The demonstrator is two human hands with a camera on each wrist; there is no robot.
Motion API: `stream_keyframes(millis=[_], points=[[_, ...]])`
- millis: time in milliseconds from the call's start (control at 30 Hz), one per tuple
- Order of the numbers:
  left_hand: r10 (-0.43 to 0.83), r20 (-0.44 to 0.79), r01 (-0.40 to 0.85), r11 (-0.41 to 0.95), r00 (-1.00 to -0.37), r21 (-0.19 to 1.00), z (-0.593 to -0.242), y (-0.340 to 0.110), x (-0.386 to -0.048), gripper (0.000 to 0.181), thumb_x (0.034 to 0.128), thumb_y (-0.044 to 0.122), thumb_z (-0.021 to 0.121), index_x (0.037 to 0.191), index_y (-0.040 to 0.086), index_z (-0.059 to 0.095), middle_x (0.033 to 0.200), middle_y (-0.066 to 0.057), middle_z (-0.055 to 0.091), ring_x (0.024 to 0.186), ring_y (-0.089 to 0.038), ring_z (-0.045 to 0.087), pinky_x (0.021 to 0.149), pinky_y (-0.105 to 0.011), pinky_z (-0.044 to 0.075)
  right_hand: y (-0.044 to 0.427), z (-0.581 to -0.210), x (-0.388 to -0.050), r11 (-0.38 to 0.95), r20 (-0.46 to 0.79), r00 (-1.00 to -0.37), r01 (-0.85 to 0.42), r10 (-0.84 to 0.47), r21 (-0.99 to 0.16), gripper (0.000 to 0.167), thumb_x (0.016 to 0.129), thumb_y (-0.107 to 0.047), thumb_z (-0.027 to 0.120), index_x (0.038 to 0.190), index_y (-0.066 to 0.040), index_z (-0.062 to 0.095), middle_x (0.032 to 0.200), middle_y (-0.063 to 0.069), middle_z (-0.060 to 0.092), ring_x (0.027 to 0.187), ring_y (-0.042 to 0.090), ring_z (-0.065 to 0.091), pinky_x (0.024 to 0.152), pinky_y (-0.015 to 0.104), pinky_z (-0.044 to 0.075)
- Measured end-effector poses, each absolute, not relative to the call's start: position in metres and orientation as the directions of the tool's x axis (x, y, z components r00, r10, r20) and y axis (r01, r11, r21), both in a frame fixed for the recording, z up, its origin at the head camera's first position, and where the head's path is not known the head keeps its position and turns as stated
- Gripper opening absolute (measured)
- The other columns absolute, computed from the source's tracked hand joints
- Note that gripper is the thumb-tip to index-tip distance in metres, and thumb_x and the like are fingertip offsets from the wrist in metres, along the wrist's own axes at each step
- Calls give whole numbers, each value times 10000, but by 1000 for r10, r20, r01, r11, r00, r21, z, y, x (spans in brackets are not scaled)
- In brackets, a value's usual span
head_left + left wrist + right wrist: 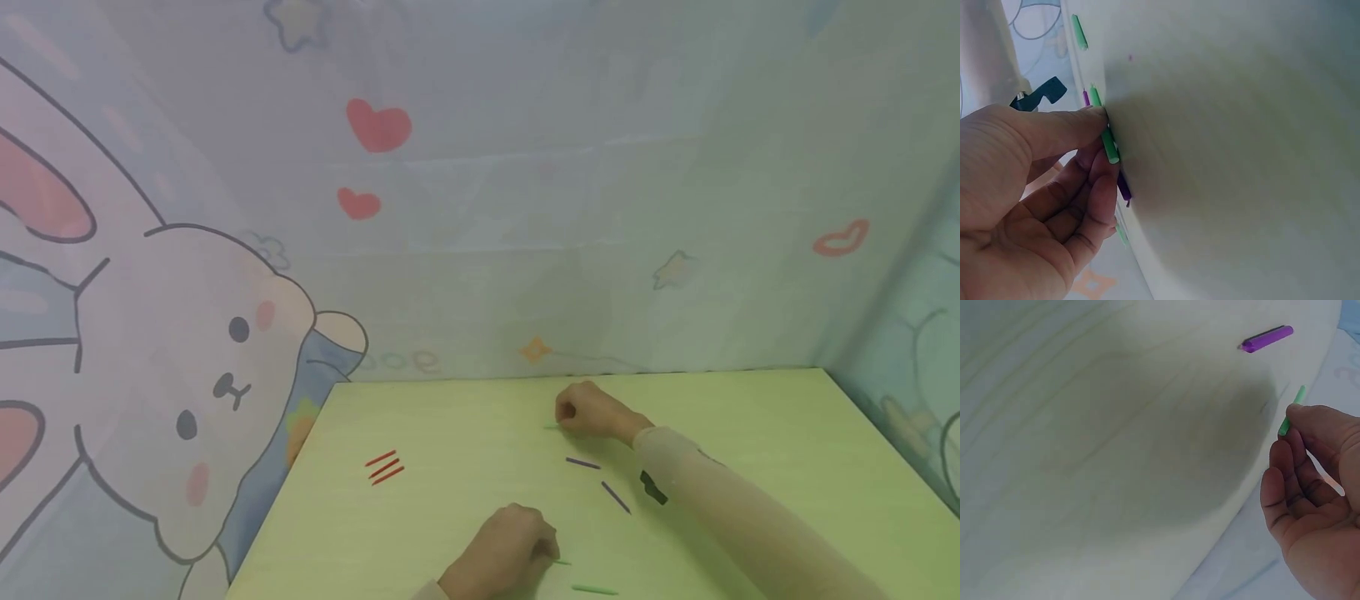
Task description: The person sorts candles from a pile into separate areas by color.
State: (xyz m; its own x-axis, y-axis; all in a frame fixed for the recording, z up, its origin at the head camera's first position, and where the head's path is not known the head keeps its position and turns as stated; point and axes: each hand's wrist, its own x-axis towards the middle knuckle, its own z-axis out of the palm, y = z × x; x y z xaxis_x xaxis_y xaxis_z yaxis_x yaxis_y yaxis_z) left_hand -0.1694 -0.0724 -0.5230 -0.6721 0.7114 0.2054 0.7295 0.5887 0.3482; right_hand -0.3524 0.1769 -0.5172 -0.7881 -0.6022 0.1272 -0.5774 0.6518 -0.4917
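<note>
Near the table's front, my left hand pinches a green stick between thumb and fingertips, low over the surface. Toward the back edge, my right hand pinches another green stick by its middle. Two purple sticks lie apart between the hands; one purple stick shows in the right wrist view. A third green stick lies right of my left hand at the bottom of the head view.
Three red sticks lie side by side, slanted, on the left part of the pale green table. Behind the table hangs a cloth printed with hearts, stars and a rabbit. My right sleeve crosses the table's right part.
</note>
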Motion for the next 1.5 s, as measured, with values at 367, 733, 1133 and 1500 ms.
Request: stream_keyframes(millis=[367,733,1133,1500], points=[[714,193,730,598,-673,331,-524,-72,-170,253,806,-19,799,821,221,880,853,212,788,798,120,643,756,-41,453,177,-525,-352,657,103,-798,-555,-594,-510,184,928,41,737,863,-131,752,844,-80,686,817,86,593,755,277,552],[708,191,721,597,-679,352,-522,-72,-167,253,795,-20,800,798,221,874,826,203,785,761,127,616,728,-36,441,175,-517,-352,639,160,-793,-576,-588,-509,201,995,0,711,855,-141,737,815,-89,656,772,76,560,742,272,529],[707,190,714,584,-681,387,-525,-71,-169,246,792,-34,784,781,201,860,803,184,775,777,82,655,727,-51,455,178,-492,-312,620,130,-816,-522,-564,-586,264,1157,-109,491,926,-129,616,772,-79,532,670,62,450,649,259,448],[714,164,702,573,-681,423,-523,-67,-172,263,784,-75,781,745,179,833,783,169,764,713,110,547,708,-63,460,192,-476,-233,559,76,-766,-529,-638,-639,301,1172,-135,558,885,-150,648,778,-66,609,609,3,433,625,222,462]])
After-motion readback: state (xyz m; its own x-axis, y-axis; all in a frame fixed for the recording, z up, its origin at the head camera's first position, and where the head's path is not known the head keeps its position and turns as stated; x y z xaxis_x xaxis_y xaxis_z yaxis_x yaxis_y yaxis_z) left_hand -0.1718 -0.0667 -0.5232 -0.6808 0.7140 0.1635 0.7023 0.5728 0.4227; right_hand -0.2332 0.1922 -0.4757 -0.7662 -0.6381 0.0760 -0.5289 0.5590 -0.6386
